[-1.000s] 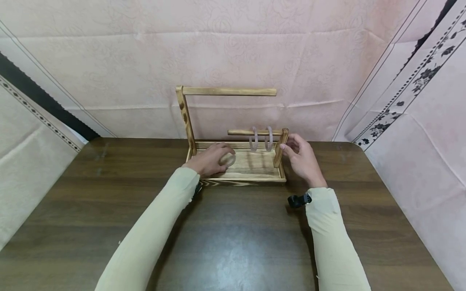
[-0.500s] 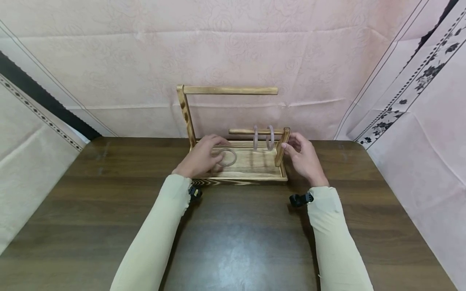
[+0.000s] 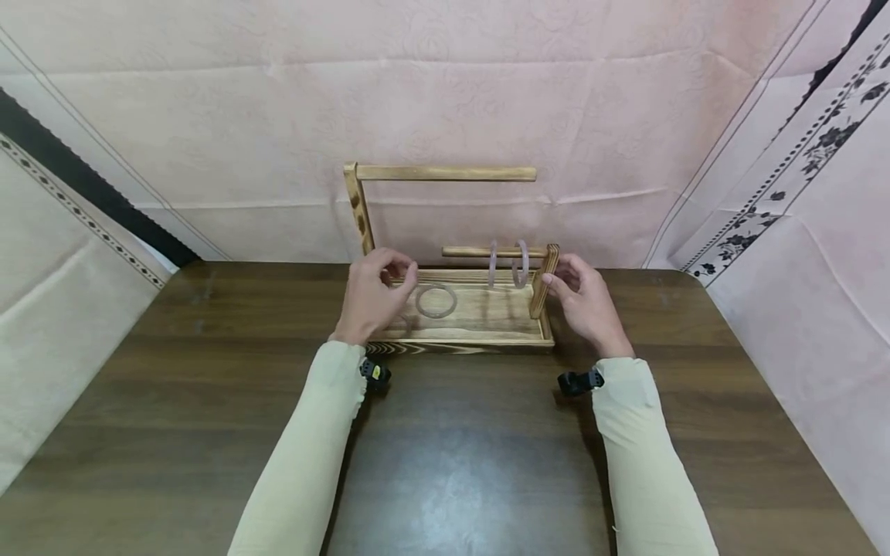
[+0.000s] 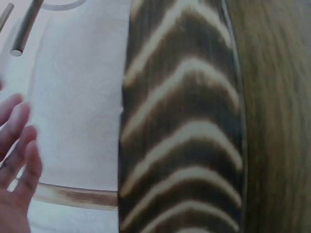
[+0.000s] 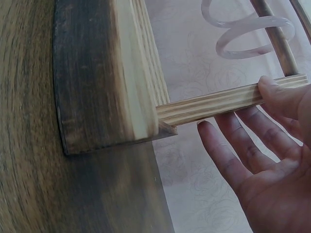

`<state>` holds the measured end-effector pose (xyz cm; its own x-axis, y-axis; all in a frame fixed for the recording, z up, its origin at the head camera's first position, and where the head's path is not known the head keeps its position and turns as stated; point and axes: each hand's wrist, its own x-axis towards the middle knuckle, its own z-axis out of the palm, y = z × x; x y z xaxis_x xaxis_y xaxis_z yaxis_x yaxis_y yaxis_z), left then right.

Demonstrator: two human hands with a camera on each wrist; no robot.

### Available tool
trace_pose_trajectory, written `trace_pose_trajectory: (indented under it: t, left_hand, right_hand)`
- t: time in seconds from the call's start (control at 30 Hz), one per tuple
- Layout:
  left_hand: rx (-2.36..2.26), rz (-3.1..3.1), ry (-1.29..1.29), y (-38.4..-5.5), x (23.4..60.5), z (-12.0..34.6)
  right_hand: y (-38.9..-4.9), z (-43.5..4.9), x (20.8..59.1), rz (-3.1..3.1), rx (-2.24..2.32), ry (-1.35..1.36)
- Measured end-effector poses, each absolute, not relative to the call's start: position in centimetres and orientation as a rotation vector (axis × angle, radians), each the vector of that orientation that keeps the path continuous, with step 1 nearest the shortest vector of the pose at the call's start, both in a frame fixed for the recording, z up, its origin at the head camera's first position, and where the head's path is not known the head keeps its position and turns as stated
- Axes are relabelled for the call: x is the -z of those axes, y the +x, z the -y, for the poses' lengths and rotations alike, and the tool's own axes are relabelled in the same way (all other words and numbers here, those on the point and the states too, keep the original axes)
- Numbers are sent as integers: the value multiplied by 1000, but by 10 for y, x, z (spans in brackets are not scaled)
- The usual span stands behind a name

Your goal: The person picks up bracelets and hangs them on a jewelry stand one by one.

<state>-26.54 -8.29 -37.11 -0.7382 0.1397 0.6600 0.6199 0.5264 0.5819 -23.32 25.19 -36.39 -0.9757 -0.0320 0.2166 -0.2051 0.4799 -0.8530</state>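
Note:
A wooden rack [image 3: 480,328] has a shallow tray base, a tall arm at its left and a short arm at its right. Two pale lilac bangles [image 3: 520,264] hang on the short rod. In the tray lies a clear-looking bangle [image 3: 436,301]; part of another ring shows beside my left hand [image 3: 375,295]. That hand hovers over the tray's left end, fingers loosely bent, apparently holding nothing; the left wrist view cuts off its thumb. My right hand [image 3: 584,301] pinches the short upright post [image 5: 214,103] between thumb and fingers, beside the hanging bangles.
The rack stands at the back of a brown wooden table [image 3: 445,448]. The taller rod [image 3: 448,174] juts rightward above the tray and ends free. A pale pink patterned cloth [image 3: 445,100] hangs right behind, with more cloth at both sides.
My left hand has let go of the bangle, which now lies in the tray, and has drawn back leftward and up. The right hand stays at the post.

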Motion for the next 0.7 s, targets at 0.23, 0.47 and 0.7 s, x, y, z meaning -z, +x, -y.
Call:
trace_pose_trajectory:
  t: [0.23,0.47,0.7]
  left_hand:
    - [1174,1842,-408,-268,378,82]
    - [1310,1749,-235,-272,378,90]
    - [1558,1984,-324,-262,354,105]
  right_hand:
    - [-230,-255,364,2574,-1491,182]
    - [-229,-253,363,2581,-1476,191]
    - [-232,-250,361,2579,-1399,197]
